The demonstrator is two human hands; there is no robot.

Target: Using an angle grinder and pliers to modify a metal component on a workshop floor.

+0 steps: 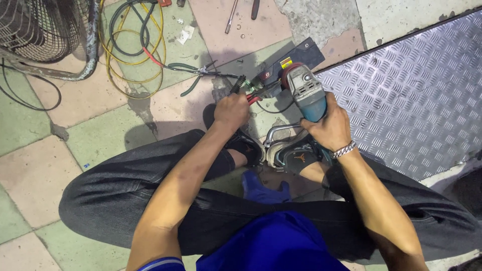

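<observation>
My right hand (pixel 329 125) grips the blue body of an angle grinder (pixel 304 90), whose grey head points away from me at a dark metal piece (pixel 293 57) lying on the tiled floor. My left hand (pixel 231 109) is closed on red-handled pliers (pixel 251 93) whose jaws reach the dark piece beside the grinder head. I sit cross-legged in dark trousers, with my shoes just below both hands. A silver bracelet circles my right wrist.
A steel tread plate (pixel 411 95) covers the floor to the right. Coils of yellow and black cable (pixel 133 45) and loose green-handled pliers (pixel 193 75) lie at the upper left. A wire fan guard (pixel 45 30) stands in the far left corner. Small tools (pixel 231 17) lie at the top.
</observation>
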